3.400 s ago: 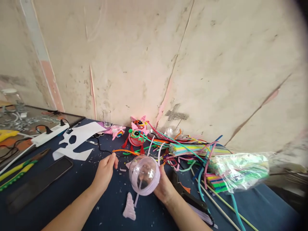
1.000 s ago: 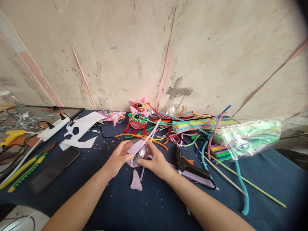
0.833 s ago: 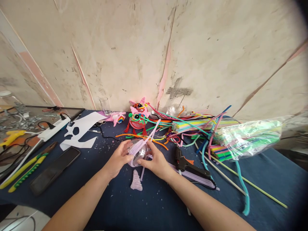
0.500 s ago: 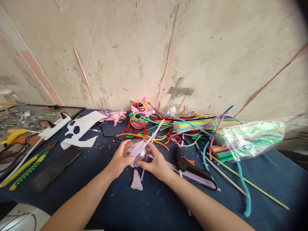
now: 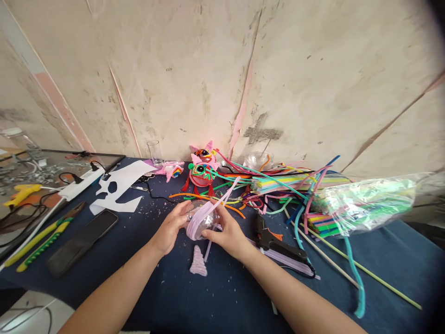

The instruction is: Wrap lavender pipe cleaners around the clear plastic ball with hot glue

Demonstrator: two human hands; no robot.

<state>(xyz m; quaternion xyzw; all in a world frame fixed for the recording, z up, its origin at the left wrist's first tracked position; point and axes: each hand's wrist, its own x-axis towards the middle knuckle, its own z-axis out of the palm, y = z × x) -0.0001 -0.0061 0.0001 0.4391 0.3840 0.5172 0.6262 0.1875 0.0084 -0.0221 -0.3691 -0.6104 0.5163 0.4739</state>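
Observation:
A clear plastic ball (image 5: pixel 209 223) is held over the table, with pale lilac pipe cleaners (image 5: pixel 196 224) wrapped around its left part and loose ends sticking up to the right. My right hand (image 5: pixel 227 234) grips the ball from the right, thumb in front and fingers behind. At the ball's left side, my left hand (image 5: pixel 170 230) has its fingers loosely stretched, the tips by the ball's upper left; its thumb is off the ball. Whether those fingertips touch is hard to tell. Just below lies a small lilac triangular piece of coiled pipe cleaner (image 5: pixel 198 261).
A black glue gun (image 5: pixel 278 243) lies right of my hands, over lilac pipe cleaners. Decorated red-and-green ball figures (image 5: pixel 202 174) stand behind. Bundled pipe cleaners in a plastic bag (image 5: pixel 371 204) are far right. Left are pliers (image 5: pixel 47 241), a phone (image 5: pixel 83 241) and cut white paper (image 5: pixel 121 185).
My left thumb has come off the lilac pipe cleaners, and the left hand has loosened and shifted slightly left. The right hand still holds the ball.

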